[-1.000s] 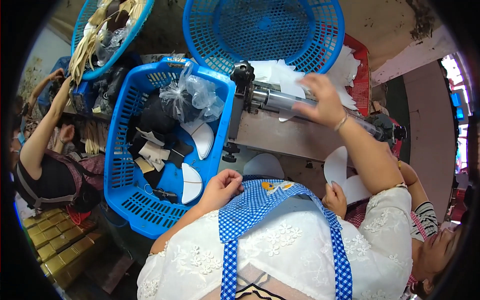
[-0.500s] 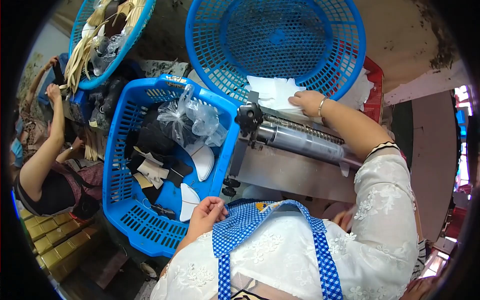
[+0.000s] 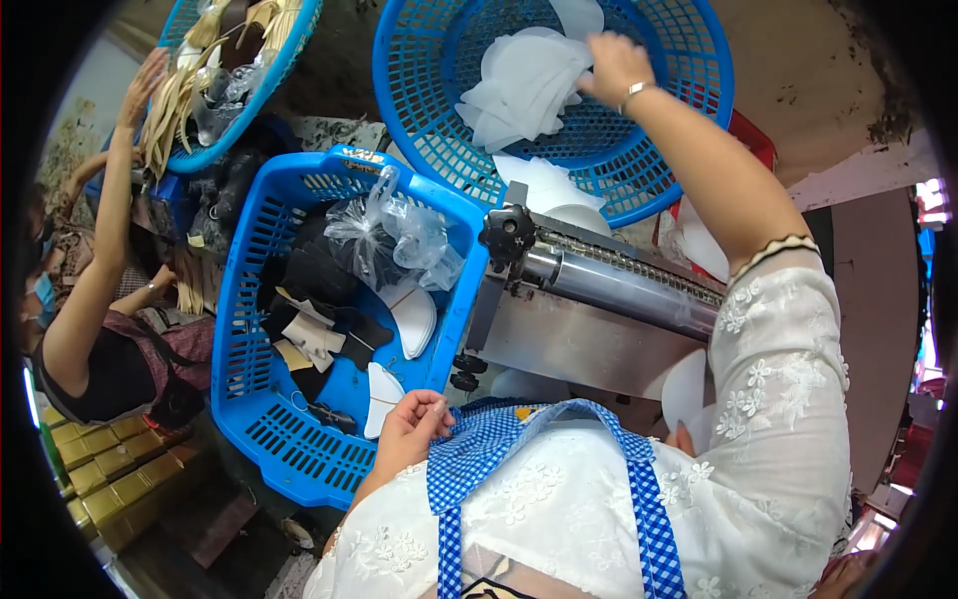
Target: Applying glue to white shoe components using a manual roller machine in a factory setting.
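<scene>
My right hand (image 3: 616, 72) reaches over a round blue basket (image 3: 707, 85), thumb and fingers apart. Beside its fingertips is a thin white curved piece (image 3: 579, 14). Just below lies a loose, fanned heap of similar translucent white pieces (image 3: 524, 88) in the basket. More white pieces (image 3: 549, 184) lie at the basket's near rim, behind the metal roller (image 3: 619, 290) of a machine. My left hand (image 3: 411, 427) rests with curled fingers beside the apron's edge (image 3: 464, 449). Nothing shows in it. It is close to a tied white stack (image 3: 383, 401) in the rectangular blue basket (image 3: 232, 344).
The rectangular basket also holds black and beige scraps (image 3: 311, 334) and a clear plastic bag (image 3: 359, 225). A black knob (image 3: 507, 233) juts from the machine's left end. Fingertips (image 3: 683, 437) of unclear owner are near a white piece (image 3: 685, 391). A co-worker's arm (image 3: 108, 240) reaches toward another blue basket (image 3: 299, 60).
My right hand has moved up and away from behind the roller to over the round basket. A heap of white pieces now lies inside it. My left hand stays put.
</scene>
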Demonstrator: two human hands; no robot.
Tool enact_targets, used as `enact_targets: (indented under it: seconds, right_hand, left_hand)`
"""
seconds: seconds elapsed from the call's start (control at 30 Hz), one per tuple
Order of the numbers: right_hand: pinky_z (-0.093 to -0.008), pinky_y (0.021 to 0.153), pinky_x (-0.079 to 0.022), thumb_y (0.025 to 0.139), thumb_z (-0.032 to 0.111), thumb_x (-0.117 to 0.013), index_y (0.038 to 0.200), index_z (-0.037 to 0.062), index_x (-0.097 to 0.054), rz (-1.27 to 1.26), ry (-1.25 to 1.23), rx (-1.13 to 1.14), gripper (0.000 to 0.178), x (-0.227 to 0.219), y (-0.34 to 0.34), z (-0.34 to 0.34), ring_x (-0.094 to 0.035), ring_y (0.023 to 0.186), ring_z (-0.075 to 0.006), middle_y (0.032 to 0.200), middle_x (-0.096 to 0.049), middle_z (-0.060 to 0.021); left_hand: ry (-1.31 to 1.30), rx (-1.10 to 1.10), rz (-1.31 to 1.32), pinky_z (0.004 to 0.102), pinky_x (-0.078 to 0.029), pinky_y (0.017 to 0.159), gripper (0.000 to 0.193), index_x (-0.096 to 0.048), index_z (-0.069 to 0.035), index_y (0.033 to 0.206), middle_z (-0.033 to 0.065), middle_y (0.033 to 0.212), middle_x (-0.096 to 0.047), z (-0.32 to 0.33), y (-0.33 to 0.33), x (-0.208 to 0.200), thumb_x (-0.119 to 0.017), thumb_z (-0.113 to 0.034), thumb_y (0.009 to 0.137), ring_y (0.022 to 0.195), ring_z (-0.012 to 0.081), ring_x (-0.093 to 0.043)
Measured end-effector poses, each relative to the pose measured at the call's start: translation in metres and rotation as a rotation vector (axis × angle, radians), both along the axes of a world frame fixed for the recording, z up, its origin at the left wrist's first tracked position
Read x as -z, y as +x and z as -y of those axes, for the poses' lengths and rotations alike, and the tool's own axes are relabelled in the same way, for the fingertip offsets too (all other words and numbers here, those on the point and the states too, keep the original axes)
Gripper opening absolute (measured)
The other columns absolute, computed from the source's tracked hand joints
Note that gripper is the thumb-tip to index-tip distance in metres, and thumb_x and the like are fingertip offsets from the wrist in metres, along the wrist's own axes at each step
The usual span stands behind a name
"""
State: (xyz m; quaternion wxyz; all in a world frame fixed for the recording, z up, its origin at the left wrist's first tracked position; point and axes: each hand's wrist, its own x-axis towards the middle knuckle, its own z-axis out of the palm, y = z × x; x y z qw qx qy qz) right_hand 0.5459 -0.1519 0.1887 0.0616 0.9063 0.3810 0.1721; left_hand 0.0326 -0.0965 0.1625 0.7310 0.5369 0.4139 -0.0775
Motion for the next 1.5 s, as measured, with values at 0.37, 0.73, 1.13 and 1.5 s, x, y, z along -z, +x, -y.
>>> enact_targets:
  seconds: [0.37, 0.73, 1.13, 1.5]
  right_hand:
    - [-0.0412, 0.079, -0.05, 0.071, 0.016, -0.059, 0.09, 0.0069, -0.065, -0.743, -0.191, -0.171, 0.022, 0.111, -0.059, 0.064, -0.063, 0.087, -0.0337, 0.091, -0.065, -0.0182]
    - [-0.0281, 0.078, -0.05, 0.083, 0.024, -0.066, 0.106, -0.0025, -0.063, -0.604, 0.389, -0.077, 0.035, -0.002, -0.105, 0.096, -0.063, 0.086, -0.0196, 0.095, -0.067, -0.0126]
    - [-0.0407, 0.071, -0.051, 0.071, 0.036, -0.072, 0.08, 0.0025, -0.066, -1.032, -0.403, -0.109, 0.036, 0.052, -0.389, 0.181, -0.063, 0.077, -0.0332, 0.079, -0.065, -0.0158]
    - [-0.0408, 0.071, -0.049, 0.072, 0.032, -0.071, 0.081, 0.0064, -0.063, -1.123, 0.157, 0.135, 0.028, 0.124, -0.442, 0.206, -0.062, 0.079, -0.031, 0.079, -0.065, -0.0128]
  left_hand:
    - [-0.01, -0.01, 0.044, 0.0211, -0.043, 0.062, 0.015, -0.056, -0.001, 0.101, 0.0054, 0.078, -0.062, 0.005, -0.011, 0.004, -0.055, -0.013, 0.092, 0.066, 0.0086, -0.054]
    - [0.363, 0.534, 0.205, 0.0305, -0.049, 0.065, 0.021, -0.058, 0.001, 0.094, 0.0121, 0.08, -0.063, 0.04, 0.003, 0.05, -0.063, -0.017, 0.085, 0.072, 0.0192, -0.062]
    - [1.081, 1.011, -0.143, 0.0414, -0.048, 0.082, 0.047, -0.058, 0.0, 0.105, 0.0179, 0.101, -0.06, 0.094, 0.055, 0.15, -0.07, -0.033, 0.074, 0.093, 0.0327, -0.059]
    - [1.595, 1.118, 0.209, 0.0458, -0.038, 0.092, 0.035, -0.054, 0.0, 0.113, 0.0163, 0.115, -0.052, 0.108, 0.062, 0.21, -0.046, -0.016, 0.083, 0.103, 0.0319, -0.052]
